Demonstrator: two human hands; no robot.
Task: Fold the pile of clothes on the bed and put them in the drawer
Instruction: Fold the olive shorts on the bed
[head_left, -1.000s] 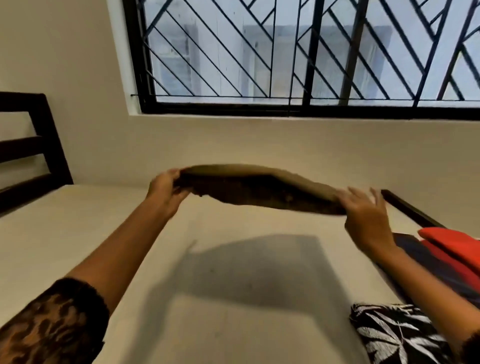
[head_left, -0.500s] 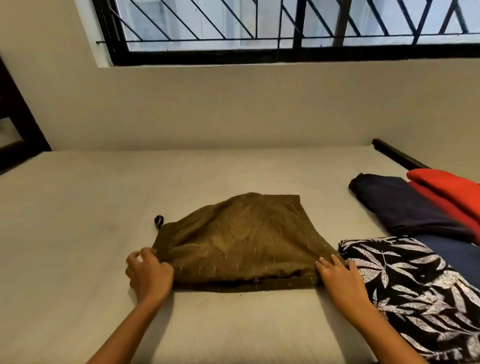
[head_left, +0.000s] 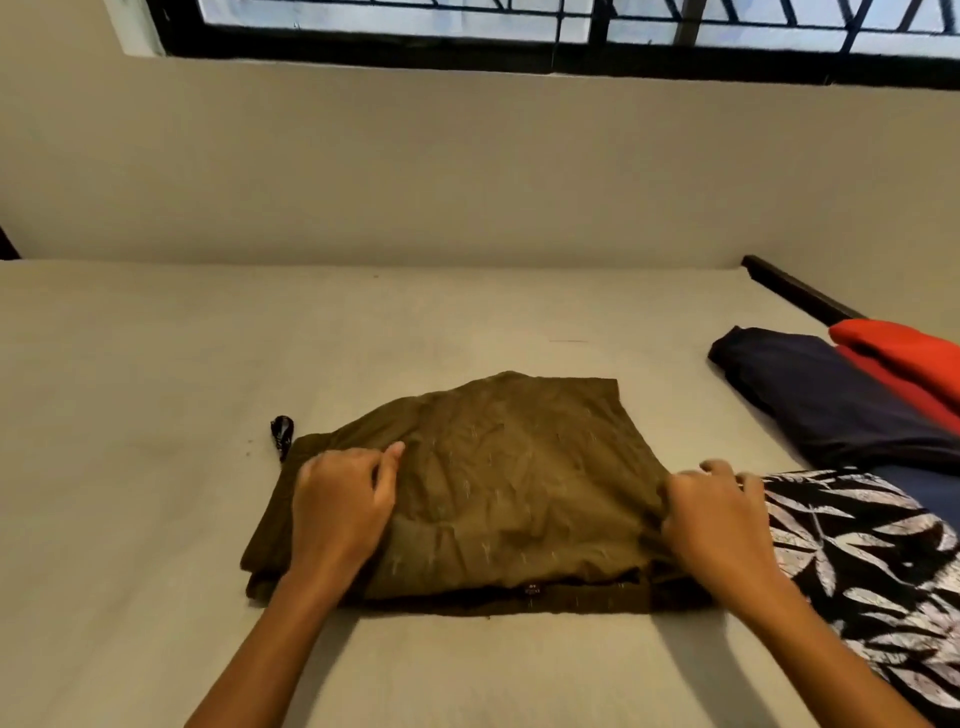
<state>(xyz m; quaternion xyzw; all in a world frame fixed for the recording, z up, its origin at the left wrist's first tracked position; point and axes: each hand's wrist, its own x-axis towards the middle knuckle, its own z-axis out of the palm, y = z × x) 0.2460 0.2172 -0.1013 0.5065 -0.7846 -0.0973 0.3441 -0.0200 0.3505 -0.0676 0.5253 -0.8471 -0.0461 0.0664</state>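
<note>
An olive-brown garment (head_left: 514, 483) lies folded flat on the bed (head_left: 156, 415) in front of me. My left hand (head_left: 340, 506) rests palm down on its left side, fingers loosely curled. My right hand (head_left: 719, 525) presses on its right edge, fingers spread, next to a black-and-white leaf-print garment (head_left: 862, 566). A small dark strap end (head_left: 282, 434) sticks out from the olive garment's left edge. Neither hand grips the cloth visibly.
At the right lie a navy garment (head_left: 831, 410) and a red one (head_left: 909, 358) on top of it. A dark bed rail (head_left: 795, 293) runs along the far right. A beige wall and a barred window (head_left: 571, 26) stand behind the bed.
The olive garment, held up in the air a second ago, came down flat on the bed. Both hands moved from its near corners onto its top surface.
</note>
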